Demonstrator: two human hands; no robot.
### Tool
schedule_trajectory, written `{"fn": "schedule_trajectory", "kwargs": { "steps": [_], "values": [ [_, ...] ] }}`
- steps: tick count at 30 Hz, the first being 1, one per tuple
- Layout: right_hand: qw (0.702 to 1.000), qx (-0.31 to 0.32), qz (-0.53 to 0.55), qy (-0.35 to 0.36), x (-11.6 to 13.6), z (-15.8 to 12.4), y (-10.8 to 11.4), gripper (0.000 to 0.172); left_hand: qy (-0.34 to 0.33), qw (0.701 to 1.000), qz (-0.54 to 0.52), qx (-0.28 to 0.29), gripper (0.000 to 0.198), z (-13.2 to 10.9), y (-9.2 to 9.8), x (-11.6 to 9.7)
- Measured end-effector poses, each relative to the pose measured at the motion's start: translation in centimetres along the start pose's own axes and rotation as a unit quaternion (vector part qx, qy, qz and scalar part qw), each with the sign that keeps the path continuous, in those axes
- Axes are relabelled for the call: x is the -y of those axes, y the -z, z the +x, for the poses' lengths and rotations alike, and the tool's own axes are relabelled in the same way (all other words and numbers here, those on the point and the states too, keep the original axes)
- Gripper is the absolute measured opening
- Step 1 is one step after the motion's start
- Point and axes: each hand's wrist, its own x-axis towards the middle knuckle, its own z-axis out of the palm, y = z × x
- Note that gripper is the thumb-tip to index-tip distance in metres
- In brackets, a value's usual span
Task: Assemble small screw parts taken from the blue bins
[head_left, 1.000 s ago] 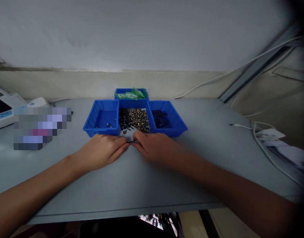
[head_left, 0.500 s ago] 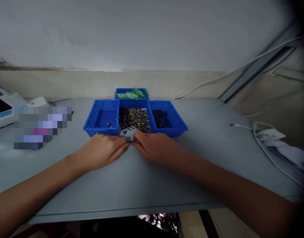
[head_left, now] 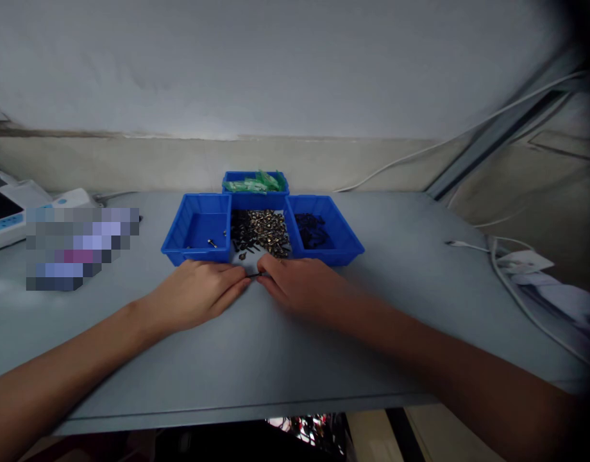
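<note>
Hands (head_left: 199, 292) (head_left: 302, 285) just before trays (head_left: 197, 256)

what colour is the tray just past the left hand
Blue. The tray beyond the left hand is bright blue plastic, clearest in the head view.

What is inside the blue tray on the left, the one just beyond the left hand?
The left blue tray holds only a few small metal pieces near its right wall; most of its floor is bare. The near wall hides the front strip of the floor.

Both hands palm-down, left (head_left: 199, 292) and right (head_left: 302, 282), fingertips pinched together.
</note>
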Motion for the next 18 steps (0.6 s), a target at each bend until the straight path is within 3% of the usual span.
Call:
{"fn": "schedule_trajectory", "kwargs": {
  "steps": [18],
  "values": [
    [1.000, -0.012, -0.004, 0.024, -0.08, -0.23, 0.34, 0.024, 0.016, 0.999, 0.003, -0.039, 0.028, -0.23, -0.01, 0.03]
  ]
}}
